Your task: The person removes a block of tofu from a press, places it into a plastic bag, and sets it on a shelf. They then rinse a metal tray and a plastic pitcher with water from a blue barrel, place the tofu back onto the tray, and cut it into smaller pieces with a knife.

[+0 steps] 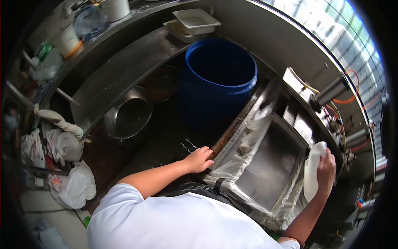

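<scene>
My right hand point(326, 172) is closed around a smooth white piece with a curved outline point(311, 176), held upright at the right side of a square metal frame. Its exact kind does not show. Inside that frame lies a flat metal plate point(271, 164), with wet white cloth point(238, 164) bunched along its sides. My left hand point(198, 160) is open, palm down, its fingers stretched out beside the near left corner of the frame. Nothing shows in it.
A large blue barrel point(222, 83) stands ahead, near a metal bowl point(129, 116). White tubs point(197, 21) sit on the back ledge. Metal cylinders point(331, 92) with orange hoses line the right. White plastic bags point(74, 184) hang at left.
</scene>
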Tool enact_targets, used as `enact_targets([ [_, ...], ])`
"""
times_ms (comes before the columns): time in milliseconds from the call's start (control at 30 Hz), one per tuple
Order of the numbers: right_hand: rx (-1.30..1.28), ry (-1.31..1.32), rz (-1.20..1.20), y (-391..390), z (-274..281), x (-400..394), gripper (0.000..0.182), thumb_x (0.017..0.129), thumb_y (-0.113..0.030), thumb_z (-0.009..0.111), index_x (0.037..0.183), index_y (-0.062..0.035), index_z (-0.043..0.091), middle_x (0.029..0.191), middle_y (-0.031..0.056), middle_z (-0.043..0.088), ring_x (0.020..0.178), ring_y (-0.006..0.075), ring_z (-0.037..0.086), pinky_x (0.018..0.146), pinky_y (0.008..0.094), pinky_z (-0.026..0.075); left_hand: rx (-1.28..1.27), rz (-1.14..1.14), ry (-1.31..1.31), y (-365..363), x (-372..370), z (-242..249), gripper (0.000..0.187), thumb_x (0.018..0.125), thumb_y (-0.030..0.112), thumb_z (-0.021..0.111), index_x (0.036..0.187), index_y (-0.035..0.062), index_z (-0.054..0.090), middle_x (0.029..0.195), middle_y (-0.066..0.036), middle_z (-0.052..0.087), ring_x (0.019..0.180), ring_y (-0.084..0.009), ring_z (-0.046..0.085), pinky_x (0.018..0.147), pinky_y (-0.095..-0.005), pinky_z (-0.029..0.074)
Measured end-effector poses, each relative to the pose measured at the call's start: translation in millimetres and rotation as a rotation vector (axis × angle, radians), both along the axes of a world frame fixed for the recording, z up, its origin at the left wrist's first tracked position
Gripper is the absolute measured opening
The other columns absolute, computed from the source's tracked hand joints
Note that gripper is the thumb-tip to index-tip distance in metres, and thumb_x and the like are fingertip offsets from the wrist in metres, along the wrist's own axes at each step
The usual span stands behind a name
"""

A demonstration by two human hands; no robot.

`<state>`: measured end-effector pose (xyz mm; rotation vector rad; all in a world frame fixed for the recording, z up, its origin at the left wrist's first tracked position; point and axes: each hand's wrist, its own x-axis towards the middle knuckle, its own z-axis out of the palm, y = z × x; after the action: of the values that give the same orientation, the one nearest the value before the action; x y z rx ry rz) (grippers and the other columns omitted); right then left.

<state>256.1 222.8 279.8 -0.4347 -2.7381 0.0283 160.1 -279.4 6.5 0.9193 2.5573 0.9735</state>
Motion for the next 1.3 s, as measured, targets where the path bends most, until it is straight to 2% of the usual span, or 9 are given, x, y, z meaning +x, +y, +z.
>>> enact_targets([
  [267,0.104,-0.542,0.868,-449,-31,-236,0.041,0.101,-0.022,0.062,0.139,-0.0081,0.061,0.107,0.0162,0.067,0.095,0.0370,0.070,0.082,0.0471,0.056,0.032,0.398,0.173,-161,-208,-29,0.060,0.095,0.036,0.070,0.141,0.0002,0.055,0.150,-0.025,0.049,0.134,-0.0447,0.051,0.112,-0.0518,0.045],
  [433,0.234,-0.573,1.241,-635,-25,-355,0.041,0.098,-0.018,0.063,0.138,-0.0091,0.063,0.108,0.0172,0.067,0.091,0.0358,0.071,0.080,0.0456,0.056,0.057,0.811,0.515,-381,-346,-37,0.036,0.089,0.021,0.072,0.116,-0.0002,0.061,0.117,-0.024,0.059,0.108,-0.0450,0.060,0.095,-0.0529,0.052],
  [500,0.283,-0.571,1.201,-661,-9,-398,0.045,0.096,-0.015,0.065,0.140,-0.0103,0.063,0.109,0.0162,0.067,0.093,0.0350,0.071,0.083,0.0446,0.056,-0.209,1.146,0.180,-465,-359,-18,0.046,0.091,0.030,0.072,0.124,0.0010,0.061,0.130,-0.027,0.059,0.122,-0.0450,0.057,0.101,-0.0548,0.050],
  [633,0.145,-0.311,1.029,-632,7,-476,0.039,0.095,-0.014,0.067,0.133,-0.0103,0.068,0.110,0.0147,0.067,0.103,0.0361,0.067,0.092,0.0449,0.052,-0.503,1.495,-0.213,-565,-366,-41,0.081,0.098,0.053,0.062,0.159,0.0045,0.038,0.166,-0.027,0.031,0.155,-0.0447,0.027,0.124,-0.0595,0.025],
  [667,0.138,-0.193,0.984,-611,0,-498,0.039,0.094,-0.014,0.068,0.133,-0.0097,0.068,0.112,0.0149,0.067,0.105,0.0368,0.066,0.093,0.0457,0.051,-0.441,1.431,-0.287,-565,-367,-41,0.092,0.098,0.060,0.059,0.164,0.0037,0.027,0.171,-0.028,0.016,0.159,-0.0471,0.013,0.127,-0.0609,0.014],
  [800,0.147,-0.099,0.618,-528,-56,-557,0.047,0.090,-0.020,0.077,0.132,-0.0054,0.062,0.119,0.0189,0.067,0.112,0.0401,0.064,0.097,0.0510,0.048,-0.516,1.084,-0.130,-516,-387,-60,0.110,0.093,0.067,0.061,0.166,-0.0003,0.013,0.172,-0.031,0.003,0.159,-0.0500,-0.003,0.124,-0.0695,0.003],
  [900,0.068,-0.407,0.285,-454,-141,-597,0.047,0.097,-0.030,0.070,0.132,-0.0006,0.058,0.133,0.0260,0.063,0.130,0.0445,0.059,0.109,0.0519,0.047,-0.637,0.929,-0.244,-473,-409,-25,0.118,0.090,0.070,0.064,0.167,0.0011,0.007,0.171,-0.034,-0.003,0.158,-0.0524,-0.008,0.122,-0.0722,0.002],
  [1067,0.017,-0.697,0.024,-384,-247,-635,0.043,0.095,-0.034,0.074,0.125,-0.0034,0.068,0.133,0.0257,0.063,0.120,0.0406,0.067,0.101,0.0478,0.056,-0.679,0.886,-0.314,-469,-419,-26,0.129,0.085,0.057,0.078,0.166,0.0005,-0.004,0.169,-0.036,-0.010,0.157,-0.0544,-0.014,0.121,-0.0738,-0.001],
  [1300,-0.193,-1.013,-0.005,-307,-445,-696,0.048,0.084,-0.031,0.082,0.125,-0.0067,0.073,0.131,0.0230,0.069,0.122,0.0380,0.067,0.100,0.0454,0.057,-0.700,0.878,-0.412,-465,-428,-25,0.137,0.081,0.052,0.084,0.165,0.0024,-0.012,0.167,-0.038,-0.016,0.156,-0.0551,-0.017,0.121,-0.0734,-0.001],
])
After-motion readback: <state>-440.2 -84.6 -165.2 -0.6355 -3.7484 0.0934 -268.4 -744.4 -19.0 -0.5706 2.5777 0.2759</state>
